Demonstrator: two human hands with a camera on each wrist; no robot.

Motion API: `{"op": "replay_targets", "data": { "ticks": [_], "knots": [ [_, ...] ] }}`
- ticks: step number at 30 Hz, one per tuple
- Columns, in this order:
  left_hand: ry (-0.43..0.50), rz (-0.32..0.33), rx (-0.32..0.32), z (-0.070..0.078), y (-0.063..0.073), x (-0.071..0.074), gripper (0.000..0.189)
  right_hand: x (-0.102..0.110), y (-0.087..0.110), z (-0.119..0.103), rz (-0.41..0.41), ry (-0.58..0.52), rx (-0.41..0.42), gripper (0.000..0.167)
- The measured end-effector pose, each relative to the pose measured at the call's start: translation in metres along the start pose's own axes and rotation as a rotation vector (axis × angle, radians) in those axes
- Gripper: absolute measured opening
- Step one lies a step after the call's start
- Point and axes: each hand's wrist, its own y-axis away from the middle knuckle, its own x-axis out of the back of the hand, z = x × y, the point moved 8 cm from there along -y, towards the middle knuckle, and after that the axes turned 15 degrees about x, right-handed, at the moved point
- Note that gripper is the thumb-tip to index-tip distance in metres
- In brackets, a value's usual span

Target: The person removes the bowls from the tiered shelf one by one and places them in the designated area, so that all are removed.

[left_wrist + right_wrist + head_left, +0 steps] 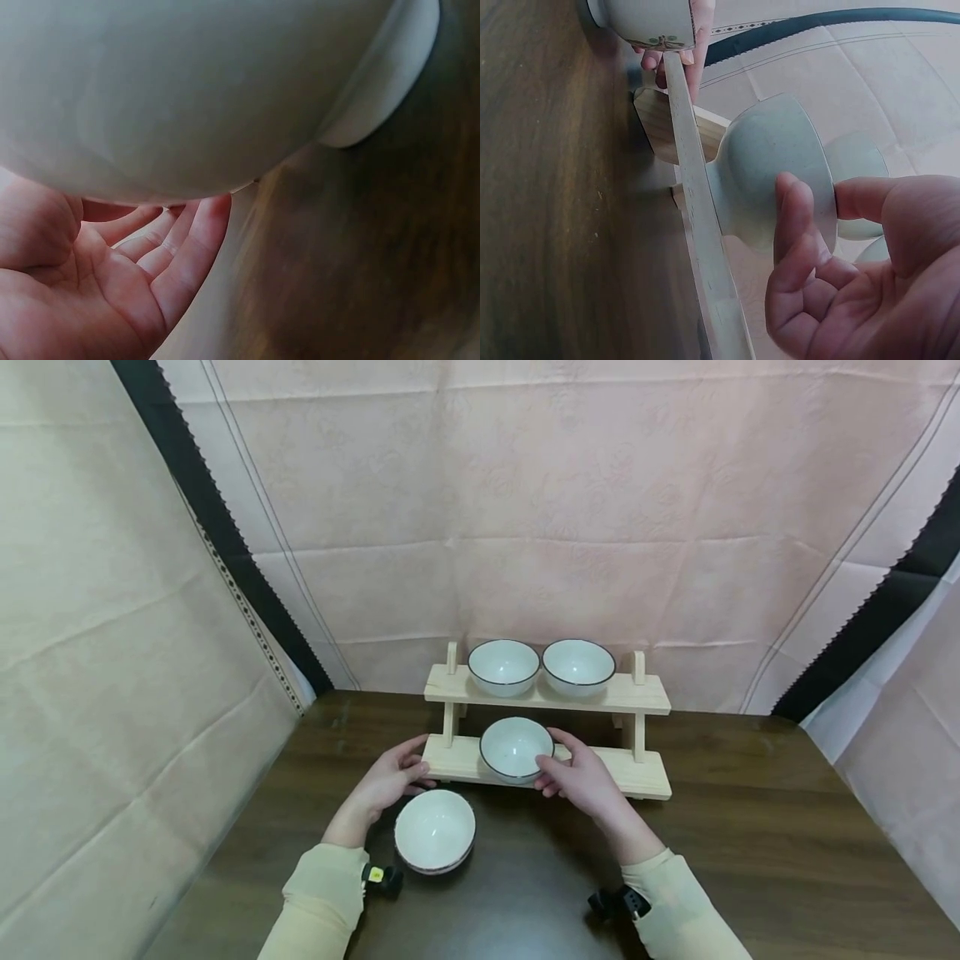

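My right hand (pixel 581 781) pinches the rim of a white bowl (pixel 516 747) with a dark edge, thumb at the rim and fingers against its outer side. That bowl stands upright on the lower board of a two-tier wooden rack (pixel 615 768); in the right wrist view its foot (pixel 724 199) meets the board. At the rack's left end, my left hand (pixel 390 781) holds the lower board's end, with fingers above and below it. Stacked white bowls (pixel 435 827) stand on the table just in front, hiding part of the left hand (pixel 127 277) in the left wrist view.
Two more white bowls, one left (pixel 504 667) and one right (pixel 578 667), sit side by side on the upper board. The rack stands on a dark wooden table (pixel 750 827) near its back edge. Pale cloth (pixel 562 510) hangs behind and at both sides.
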Motion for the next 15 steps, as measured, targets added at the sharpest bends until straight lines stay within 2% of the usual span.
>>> {"op": "replay_targets", "data": {
  "ticks": [6, 15],
  "knots": [
    [-0.011, -0.01, -0.013, 0.0042, -0.0009, -0.0018, 0.058, 0.0018, 0.0008, -0.0013, 0.0, 0.004, -0.006, 0.067],
    [-0.008, 0.001, 0.005, -0.0006, -0.003, 0.001, 0.059, -0.0004, -0.0003, 0.0017, -0.013, 0.003, -0.019, 0.066]
  ]
}}
